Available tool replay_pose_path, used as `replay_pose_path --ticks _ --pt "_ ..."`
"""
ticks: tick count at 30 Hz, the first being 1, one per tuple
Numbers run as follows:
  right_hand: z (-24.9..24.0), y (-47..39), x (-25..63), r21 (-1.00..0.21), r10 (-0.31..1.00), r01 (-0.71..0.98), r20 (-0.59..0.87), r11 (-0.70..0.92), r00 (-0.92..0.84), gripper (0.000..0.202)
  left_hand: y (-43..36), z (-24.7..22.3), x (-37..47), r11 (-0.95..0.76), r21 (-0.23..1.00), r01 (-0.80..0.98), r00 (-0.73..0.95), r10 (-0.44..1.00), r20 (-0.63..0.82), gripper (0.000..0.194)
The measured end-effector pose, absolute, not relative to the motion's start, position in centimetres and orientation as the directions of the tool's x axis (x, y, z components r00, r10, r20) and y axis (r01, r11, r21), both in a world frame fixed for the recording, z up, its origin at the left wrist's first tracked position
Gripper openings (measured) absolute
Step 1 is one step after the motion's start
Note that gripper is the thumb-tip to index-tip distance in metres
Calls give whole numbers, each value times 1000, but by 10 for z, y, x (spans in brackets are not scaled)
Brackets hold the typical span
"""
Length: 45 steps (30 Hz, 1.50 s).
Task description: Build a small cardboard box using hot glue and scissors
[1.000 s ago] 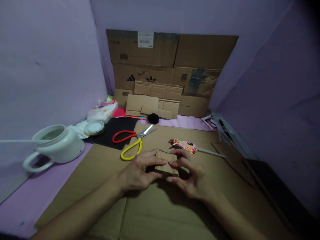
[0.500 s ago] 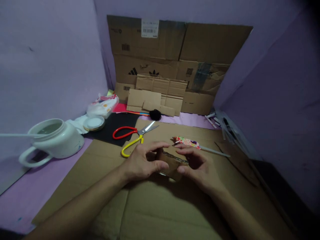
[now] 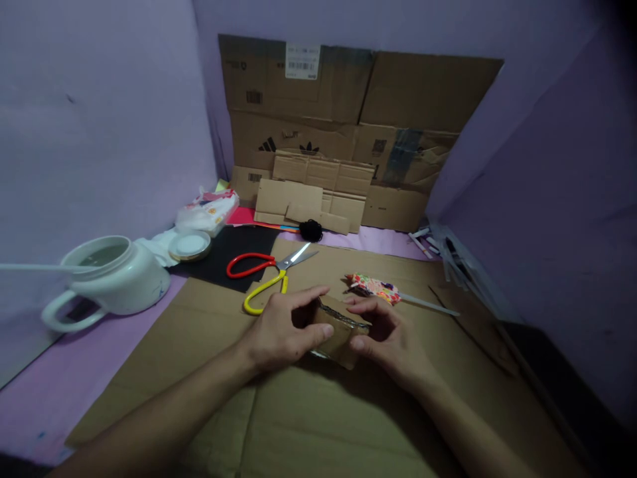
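A small brown cardboard piece (image 3: 338, 338) with a dark, shiny upper edge is held between both hands, above the large cardboard sheet (image 3: 293, 425). My left hand (image 3: 286, 328) grips its left side, with the thumb on the front face and the index finger reaching over the top. On the right side, my right hand (image 3: 388, 338) pinches it with the thumb in front and the fingers behind. Scissors (image 3: 281, 272) with one red and one yellow handle lie spread just beyond my left hand. Behind my right hand is a flower-patterned item (image 3: 373, 287) with a translucent stick.
At the left are a white handled pot (image 3: 119, 279) and a round lid (image 3: 189, 245). Black paper (image 3: 223, 265) and a black yarn bundle (image 3: 311, 230) lie farther back. Cardboard (image 3: 418, 86) stands against the wall; clear plastic (image 3: 458, 265) is at the right.
The cardboard piece has tilted a little, its right end lower, and shifted slightly left. My right fingers have moved slightly on its edge. The whole view has shifted slightly.
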State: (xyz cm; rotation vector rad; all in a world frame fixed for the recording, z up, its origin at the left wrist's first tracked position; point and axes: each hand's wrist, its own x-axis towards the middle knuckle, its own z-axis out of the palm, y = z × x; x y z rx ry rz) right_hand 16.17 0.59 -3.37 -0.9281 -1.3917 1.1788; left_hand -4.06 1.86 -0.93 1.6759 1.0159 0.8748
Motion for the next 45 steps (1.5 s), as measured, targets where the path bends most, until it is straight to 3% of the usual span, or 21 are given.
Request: replay_pose_path --ticks 8,17,23,33,39,41,45 --pt "-32 1 160 -971 958 -49 240 235 -157 37 10 -3 -38 -194 959 208 325 938 119 48" --pt "-30 6 161 -978 967 18 201 206 -154 45 16 -7 -40 -122 985 120 314 946 79 49" --pt "-28 5 163 -980 938 0 190 198 -290 51 18 -9 -42 -72 997 20 342 938 61 51" --pt "-25 -3 162 -991 919 -109 113 77 -377 52 12 -8 -36 -32 994 105 400 917 -13 73" --pt "-25 -7 161 -974 948 45 207 224 -243 49 6 -7 -29 -57 996 63 309 950 35 82" --pt "-24 -5 162 -962 940 73 240 265 -244 47 5 -3 -28 -65 996 61 289 956 45 78" --pt "-21 -3 165 -977 931 -23 210 213 -300 43 3 2 -33 -137 985 101 338 936 96 58"
